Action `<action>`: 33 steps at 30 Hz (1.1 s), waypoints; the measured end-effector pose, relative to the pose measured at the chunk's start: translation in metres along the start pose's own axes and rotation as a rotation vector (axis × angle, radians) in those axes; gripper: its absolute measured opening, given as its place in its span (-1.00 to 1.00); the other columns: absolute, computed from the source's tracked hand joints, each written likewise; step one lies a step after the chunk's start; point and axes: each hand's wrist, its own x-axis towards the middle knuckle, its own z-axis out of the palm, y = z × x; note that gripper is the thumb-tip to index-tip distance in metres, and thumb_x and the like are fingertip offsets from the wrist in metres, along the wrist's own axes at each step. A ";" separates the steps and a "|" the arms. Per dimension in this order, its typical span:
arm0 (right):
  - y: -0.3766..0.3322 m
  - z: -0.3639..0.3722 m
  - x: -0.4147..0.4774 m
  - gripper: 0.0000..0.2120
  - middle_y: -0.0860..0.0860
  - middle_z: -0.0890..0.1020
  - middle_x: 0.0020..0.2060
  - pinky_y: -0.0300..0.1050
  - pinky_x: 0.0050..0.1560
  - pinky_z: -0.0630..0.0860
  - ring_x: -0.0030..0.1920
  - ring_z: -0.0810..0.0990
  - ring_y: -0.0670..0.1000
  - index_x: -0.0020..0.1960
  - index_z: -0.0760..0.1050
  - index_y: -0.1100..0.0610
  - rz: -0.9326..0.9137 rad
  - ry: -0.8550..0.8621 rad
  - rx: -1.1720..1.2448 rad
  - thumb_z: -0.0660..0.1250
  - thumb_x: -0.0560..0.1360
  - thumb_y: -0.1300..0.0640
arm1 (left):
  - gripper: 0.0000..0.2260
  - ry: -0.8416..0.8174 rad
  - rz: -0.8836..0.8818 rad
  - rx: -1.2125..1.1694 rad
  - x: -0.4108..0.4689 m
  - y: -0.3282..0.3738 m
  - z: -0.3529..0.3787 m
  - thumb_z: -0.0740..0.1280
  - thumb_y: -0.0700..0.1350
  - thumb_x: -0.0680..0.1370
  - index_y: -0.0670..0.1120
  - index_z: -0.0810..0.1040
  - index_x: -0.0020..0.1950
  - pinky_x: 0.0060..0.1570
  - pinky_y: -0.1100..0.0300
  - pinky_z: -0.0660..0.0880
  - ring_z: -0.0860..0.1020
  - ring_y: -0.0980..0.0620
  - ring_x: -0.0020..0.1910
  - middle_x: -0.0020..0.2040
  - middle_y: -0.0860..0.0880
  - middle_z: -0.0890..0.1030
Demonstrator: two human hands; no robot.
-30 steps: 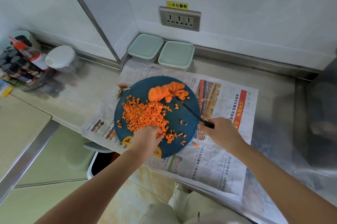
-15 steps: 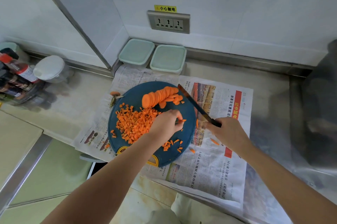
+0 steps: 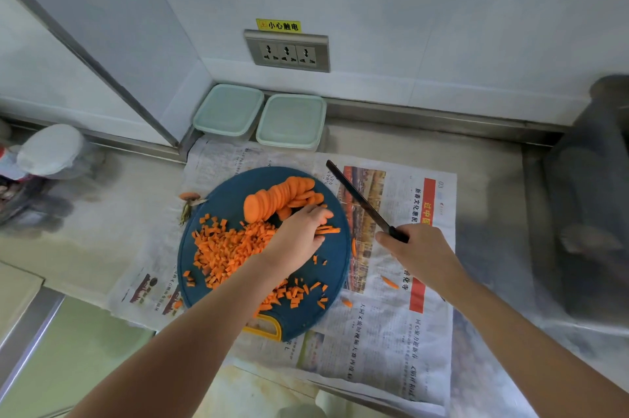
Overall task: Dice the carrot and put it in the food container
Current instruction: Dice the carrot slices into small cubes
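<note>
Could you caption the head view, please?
Left hand holds orange carrot strips on round blue board; right hand grips black knife.

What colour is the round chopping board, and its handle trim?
Dark blue chopping board, with yellow handle trim; it shows in the head view.

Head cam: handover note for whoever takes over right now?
Left hand pinches carrot strips on the blue cutting board. Right hand holds the knife, blade raised over the newspaper.
Done: a diced carrot pile on the board.
Left: dice the strips and the row of carrot slices, open one of the two lidded food containers by the wall, load the dice, collect strays off the newspaper.
</note>
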 end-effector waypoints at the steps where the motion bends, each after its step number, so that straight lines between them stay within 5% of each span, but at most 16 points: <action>1: -0.001 0.000 0.000 -0.61 -0.03 0.36 -0.54 -0.33 -0.55 0.26 -0.60 0.28 -0.13 -0.38 0.39 0.11 0.000 0.000 -0.002 0.33 0.54 -0.05 | -0.62 0.008 0.001 -0.011 -0.001 -0.001 -0.001 0.35 -0.25 0.53 -0.13 0.43 0.34 0.19 0.20 0.40 0.50 0.02 0.21 0.27 -0.07 0.49; 8: -0.001 0.001 0.000 -0.60 -0.03 0.37 -0.54 -0.36 -0.57 0.25 -0.60 0.29 -0.12 -0.40 0.39 0.09 0.002 0.008 -0.011 0.33 0.54 -0.05 | -0.72 0.208 0.184 0.035 -0.017 0.005 0.010 0.44 -0.07 0.48 -0.14 0.56 0.15 0.05 0.10 0.49 0.51 -0.07 0.10 0.11 -0.09 0.55; 11: -0.001 0.002 -0.001 -0.59 -0.02 0.37 -0.53 -0.37 -0.57 0.25 -0.60 0.28 -0.12 -0.39 0.38 0.10 0.008 -0.005 -0.032 0.32 0.55 -0.06 | -0.76 0.260 0.300 0.124 -0.030 0.000 0.024 0.47 -0.13 0.44 -0.15 0.59 0.07 0.03 0.04 0.54 0.50 -0.05 0.07 0.07 -0.07 0.56; 15: -0.002 0.002 -0.002 -0.60 -0.03 0.35 -0.54 -0.36 -0.56 0.24 -0.60 0.28 -0.12 -0.39 0.38 0.09 0.003 -0.002 -0.037 0.31 0.55 -0.06 | -0.85 0.431 0.282 0.138 -0.042 -0.009 0.033 0.35 -0.17 0.50 -0.12 0.57 0.06 0.24 0.05 0.37 0.42 -0.01 0.17 0.13 -0.06 0.50; 20: -0.003 0.007 -0.003 -0.61 0.02 0.40 -0.51 -0.24 -0.49 0.33 -0.54 0.33 -0.06 -0.35 0.45 0.15 -0.009 -0.001 -0.012 0.32 0.54 -0.06 | -0.86 0.521 0.257 0.148 -0.049 -0.009 0.037 0.26 -0.08 0.52 -0.05 0.60 -0.13 -0.01 0.08 0.35 0.40 0.04 -0.14 -0.21 0.00 0.51; 27: -0.004 0.014 -0.008 -0.61 0.05 0.42 -0.50 -0.15 -0.42 0.35 -0.51 0.37 -0.04 -0.33 0.48 0.19 -0.022 0.005 -0.051 0.32 0.54 -0.06 | -0.72 0.344 0.254 0.126 -0.071 0.012 0.062 0.20 0.05 0.57 -0.09 0.52 0.13 0.19 0.16 0.32 0.44 0.03 0.12 0.08 -0.03 0.52; 33: -0.003 0.018 -0.014 -0.61 0.02 0.41 -0.53 -0.24 -0.50 0.31 -0.57 0.34 -0.10 -0.33 0.47 0.20 -0.025 0.015 -0.054 0.33 0.54 -0.05 | -0.84 0.370 0.251 0.309 -0.076 -0.007 0.067 0.15 -0.10 0.58 -0.08 0.50 -0.06 0.04 0.15 0.38 0.46 -0.01 -0.08 -0.09 -0.03 0.49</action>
